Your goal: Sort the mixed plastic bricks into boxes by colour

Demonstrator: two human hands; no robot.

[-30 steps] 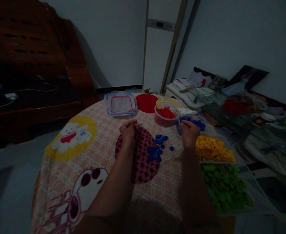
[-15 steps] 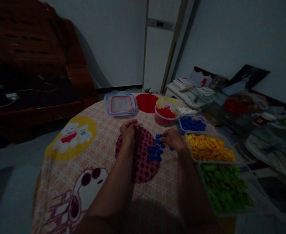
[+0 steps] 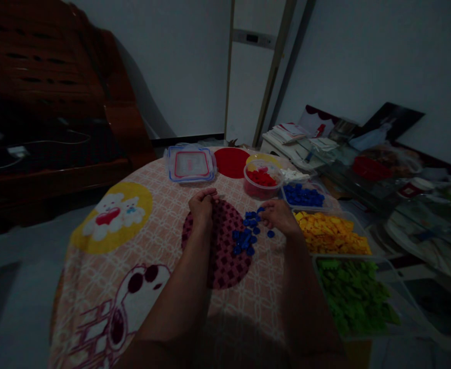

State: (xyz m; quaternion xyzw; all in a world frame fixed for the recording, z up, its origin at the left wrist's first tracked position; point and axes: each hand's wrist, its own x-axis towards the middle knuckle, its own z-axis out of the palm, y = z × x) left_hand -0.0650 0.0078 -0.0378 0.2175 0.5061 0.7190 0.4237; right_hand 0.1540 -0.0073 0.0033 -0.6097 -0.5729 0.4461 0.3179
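Note:
My left hand (image 3: 203, 204) is closed over the far edge of the dark red patterned circle on the cloth. A small pale bit shows by its fingertips, too dim to name. Just right of the circle, my right hand (image 3: 280, 216) pinches a small blue plastic piece (image 3: 261, 209) at its fingertips. Several loose blue pieces (image 3: 244, 240) lie in a cluster to the left of that hand, partly on the circle. One single blue piece (image 3: 270, 234) rests apart, below the right hand's fingers.
Along the right side stand tubs of blue pieces (image 3: 304, 195), yellow pieces (image 3: 331, 231) and green pieces (image 3: 354, 294). A round tub (image 3: 262, 193) holds red pieces, with white pieces (image 3: 294, 175) beside it. Lidded boxes (image 3: 191, 179) sit at the far left of the table.
My right hand has drawn slightly right and back from the blue cluster, with a blue piece now visible at its fingertips. The left hand has stayed in place.

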